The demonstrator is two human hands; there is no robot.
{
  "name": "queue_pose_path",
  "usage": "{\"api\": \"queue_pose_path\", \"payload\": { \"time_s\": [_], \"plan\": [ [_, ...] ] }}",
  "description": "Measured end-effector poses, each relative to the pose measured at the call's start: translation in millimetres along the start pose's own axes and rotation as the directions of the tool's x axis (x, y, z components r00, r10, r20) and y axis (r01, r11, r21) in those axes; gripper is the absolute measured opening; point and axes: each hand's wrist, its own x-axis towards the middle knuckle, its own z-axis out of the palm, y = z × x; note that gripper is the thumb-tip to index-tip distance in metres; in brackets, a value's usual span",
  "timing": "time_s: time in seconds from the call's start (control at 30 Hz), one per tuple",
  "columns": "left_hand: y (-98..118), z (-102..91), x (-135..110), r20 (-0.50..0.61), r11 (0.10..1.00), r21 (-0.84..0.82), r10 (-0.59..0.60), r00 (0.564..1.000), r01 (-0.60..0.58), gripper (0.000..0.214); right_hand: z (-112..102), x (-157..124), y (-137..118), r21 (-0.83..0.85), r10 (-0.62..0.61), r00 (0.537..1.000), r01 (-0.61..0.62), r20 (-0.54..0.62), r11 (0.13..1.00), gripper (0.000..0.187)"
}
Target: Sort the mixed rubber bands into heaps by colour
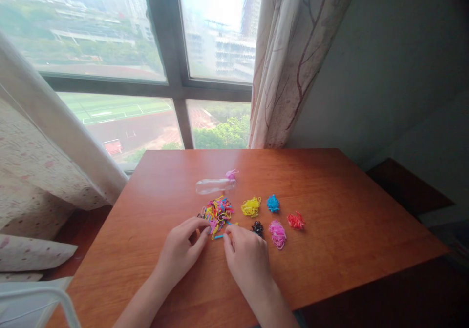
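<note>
So there's a mixed pile of little colored bands [220, 209] near the middle of the wooden counter [168, 172], left hand [185, 244] right at its near edge, thumb and index just slightly apart. Right hand [247, 250] is curled with its fingertips bunched narrow, next to a loose blue piece [219, 236]; can't tell if either hand's actually gripping anything. Off to the right are single-color heaps: yellow [251, 206], blue [273, 203], black [258, 227], pink [277, 234] and red [296, 221]. Behind the pile lies a clear container [212, 186], then a window [174, 84] beyond the counter.
</note>
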Motion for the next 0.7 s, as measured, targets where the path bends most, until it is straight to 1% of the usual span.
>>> {"api": "queue_pose_path", "payload": {
  "time_s": [0.13, 0.23, 0.3, 0.43, 0.57, 0.63, 0.7],
  "plan": [
    [0.5, -0.7, -0.2, 0.010, 1.000, 0.010, 0.008, 1.000, -0.008, 0.020, -1.6, -1.7, 3.8, 0.056, -0.037, 0.996, 0.041, -0.087, 0.998, 0.013],
    [0.9, -1.0, -0.1, 0.017, 1.000, 0.018, 0.007, 1.000, -0.008, 0.020, -7.3, -6.1, 19.3, 0.080, -0.033, 0.986, 0.047, -0.162, 0.996, 0.016],
    [1.3, -1.3, 0.2, 0.024, 1.000, 0.027, 0.007, 1.000, -0.008, 0.020, -14.3, -10.4, 38.3, 0.081, 0.006, 0.978, 0.011, -0.206, 0.997, 0.020],
    [1.3, -1.7, 0.5, 0.038, 0.999, 0.045, 0.008, 0.999, -0.010, 0.019, -32.0, -20.6, 91.2, 0.060, 0.168, 0.945, -0.157, -0.279, 0.986, 0.022],
    [0.5, -1.5, 0.2, 0.038, 0.999, 0.049, 0.003, 0.999, -0.005, 0.019, -47.4, -27.5, 143.3, -0.025, 0.276, 0.906, -0.299, -0.322, 0.954, 0.030],
    [0.3, -1.4, 0.3, 0.033, 0.999, 0.046, 0.005, 0.999, -0.007, 0.019, -52.6, -27.7, 162.7, -0.034, 0.310, 0.887, -0.341, -0.341, 0.939, 0.032],
    [0.5, -1.5, 0.7, 0.022, 0.999, 0.049, 0.007, 1.000, -0.008, 0.019, -55.8, -25.7, 176.7, -0.040, 0.330, 0.883, -0.363, -0.334, 0.931, 0.033]
  ]
}}
